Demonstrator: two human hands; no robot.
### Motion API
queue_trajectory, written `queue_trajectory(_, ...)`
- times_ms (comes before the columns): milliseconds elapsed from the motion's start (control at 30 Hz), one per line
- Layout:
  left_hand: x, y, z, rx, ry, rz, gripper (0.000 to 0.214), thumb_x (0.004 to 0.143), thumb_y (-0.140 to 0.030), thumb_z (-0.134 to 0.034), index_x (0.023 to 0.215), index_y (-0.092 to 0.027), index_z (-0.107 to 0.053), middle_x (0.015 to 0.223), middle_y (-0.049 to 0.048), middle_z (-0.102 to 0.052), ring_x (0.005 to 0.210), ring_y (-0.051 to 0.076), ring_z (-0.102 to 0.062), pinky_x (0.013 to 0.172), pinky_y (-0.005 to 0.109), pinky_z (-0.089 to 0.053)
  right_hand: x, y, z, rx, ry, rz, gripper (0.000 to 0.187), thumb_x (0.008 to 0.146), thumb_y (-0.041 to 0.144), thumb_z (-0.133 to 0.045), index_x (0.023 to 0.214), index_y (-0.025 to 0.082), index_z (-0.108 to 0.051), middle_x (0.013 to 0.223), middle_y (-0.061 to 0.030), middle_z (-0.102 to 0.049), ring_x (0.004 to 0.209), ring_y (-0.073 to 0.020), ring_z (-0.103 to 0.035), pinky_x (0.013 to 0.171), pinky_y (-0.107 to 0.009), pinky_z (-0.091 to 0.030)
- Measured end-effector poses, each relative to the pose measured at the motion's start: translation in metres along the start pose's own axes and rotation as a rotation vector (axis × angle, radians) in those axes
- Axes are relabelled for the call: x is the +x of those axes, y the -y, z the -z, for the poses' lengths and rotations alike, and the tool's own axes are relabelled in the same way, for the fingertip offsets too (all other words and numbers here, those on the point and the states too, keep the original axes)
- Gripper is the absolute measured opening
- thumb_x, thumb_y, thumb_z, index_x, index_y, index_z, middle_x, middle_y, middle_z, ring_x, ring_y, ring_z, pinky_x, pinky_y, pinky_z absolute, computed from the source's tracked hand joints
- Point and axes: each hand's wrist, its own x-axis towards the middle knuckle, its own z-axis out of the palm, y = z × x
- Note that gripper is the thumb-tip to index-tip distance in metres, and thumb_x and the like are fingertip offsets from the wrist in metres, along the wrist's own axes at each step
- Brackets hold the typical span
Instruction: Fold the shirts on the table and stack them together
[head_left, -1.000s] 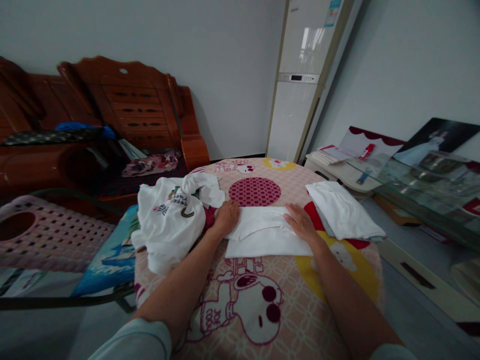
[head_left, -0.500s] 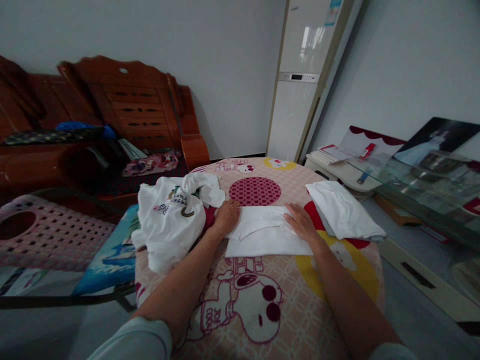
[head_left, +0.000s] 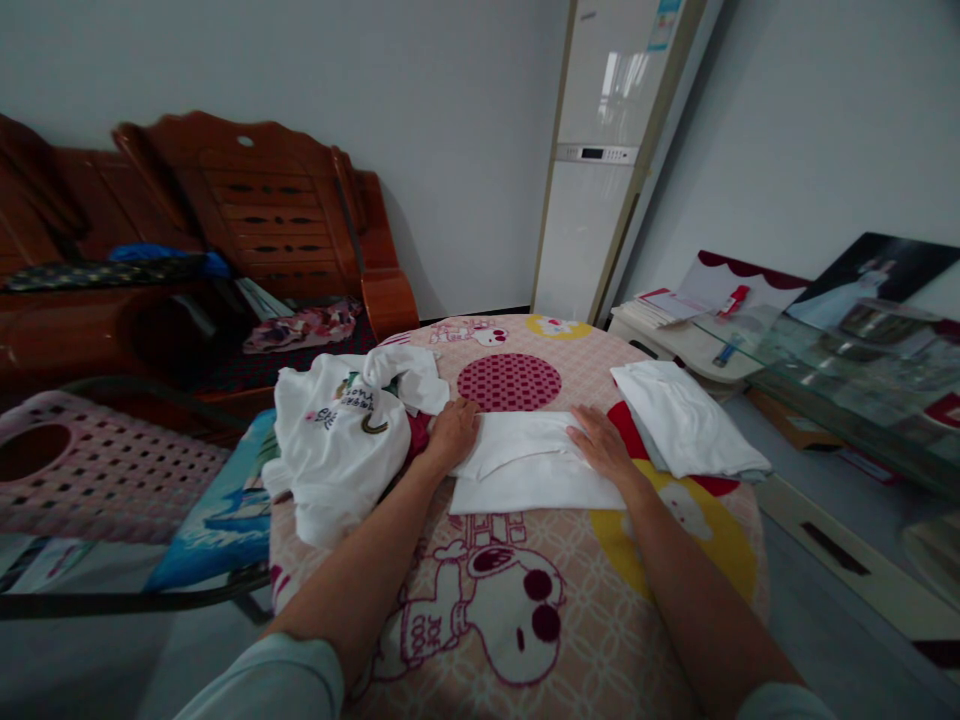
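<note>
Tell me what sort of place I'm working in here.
Most likely a home living room: there's a carved wooden seat, what looks like a standing air conditioner and a cartoon-patterned tablecloth.

This looks like a home's living room: carved wooden seating (head_left: 259,205), floor-standing air conditioner (head_left: 581,230), large photo (head_left: 904,270), cartoon-print cloth (head_left: 607,630).

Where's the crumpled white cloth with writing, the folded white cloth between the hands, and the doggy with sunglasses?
Crumpled cloth (head_left: 345,445): head view, on its white middle.
Folded cloth (head_left: 534,465): head view, on its middle.
Doggy (head_left: 501,625): head view, on its white face.
</note>
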Motion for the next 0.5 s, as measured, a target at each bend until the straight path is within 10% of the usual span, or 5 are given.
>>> queue_trajectory(500,0.0013,0.0008,-0.001,0.011,0.012,0.002,0.023,0.096,-0.019,-0.041,0.107,-0.013,-0.06,0.111,0.0141,-0.062,0.107,0.024,-0.055,0.095,0.037,-0.043,-0.0006,-0.0016,-0.0017,-0.009,-0.019,0.011,0.051,0.098,0.042,-0.038,0.139,0.015,-0.053,0.144,-0.0143,-0.053,0.137,-0.0299,-0.044,0.113,-0.05,-0.035)
